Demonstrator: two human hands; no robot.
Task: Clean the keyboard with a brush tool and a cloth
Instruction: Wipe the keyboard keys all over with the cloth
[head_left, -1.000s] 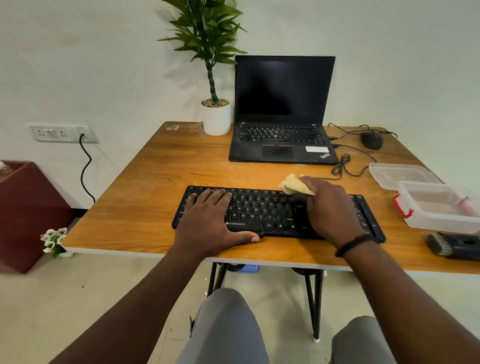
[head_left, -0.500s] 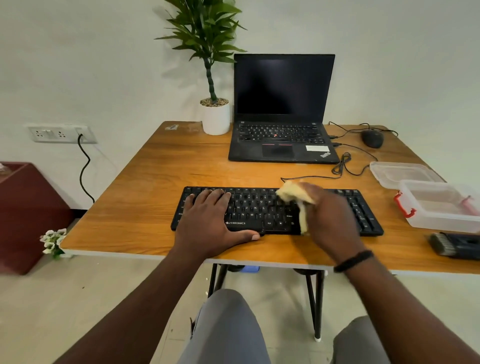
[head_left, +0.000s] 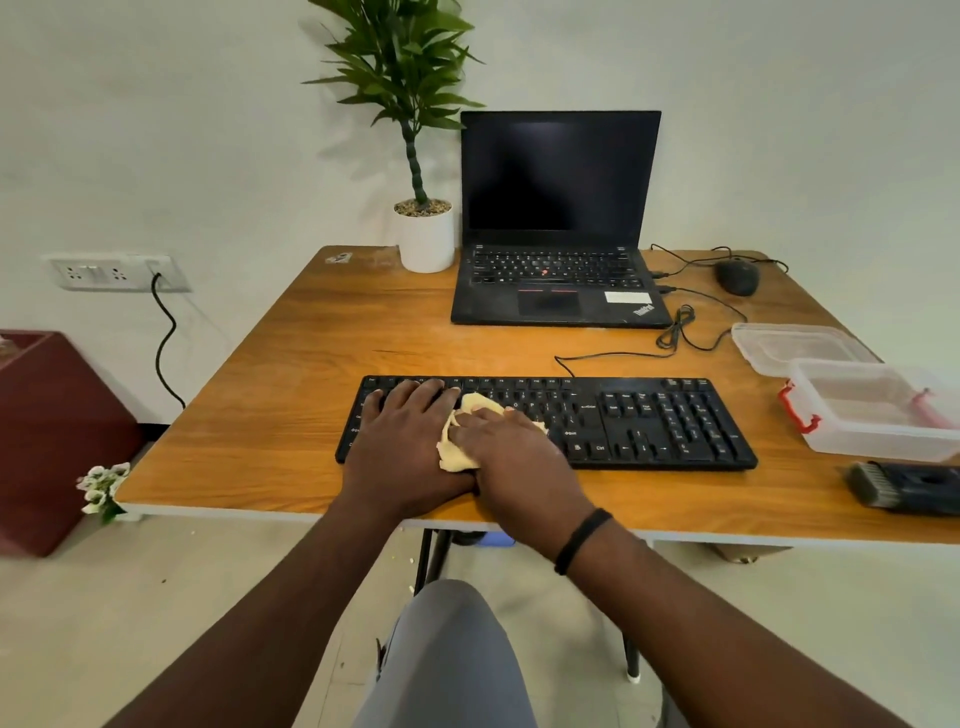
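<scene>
Wooden table (head_left: 291, 364) fills the middle of the view; its near edge runs left to right just in front of the wrists, its left edge slants away toward the wall, and a wide bare stretch of top lies left of and beyond the keyboard. Laptop (head_left: 558, 218) stands open at the far centre, screen dark, with a potted plant (head_left: 423, 228) just beside it on the left, close to the far edge. Black keyboard (head_left: 649, 423) lies parallel to the near edge, set a little back from it, its cable trailing toward the laptop. Two clear plastic containers (head_left: 872, 410) sit at the right, the nearer one with red clips, just right of the keyboard's end. Left hand (head_left: 402, 441) rests flat on the keyboard's left part, fingers straight and spread over the keys, holding nothing. Right hand (head_left: 511, 452) lies just beside it, touching it, fingers extended and pressing a yellow cloth (head_left: 460, 447) down onto the keys left of centre; the cloth bunches out between the two hands. Brush tool (head_left: 904, 488) lies untouched near the table's right near corner, bristles pointing left. Mouse (head_left: 736, 276) sits at the far right, well apart from everything else.
</scene>
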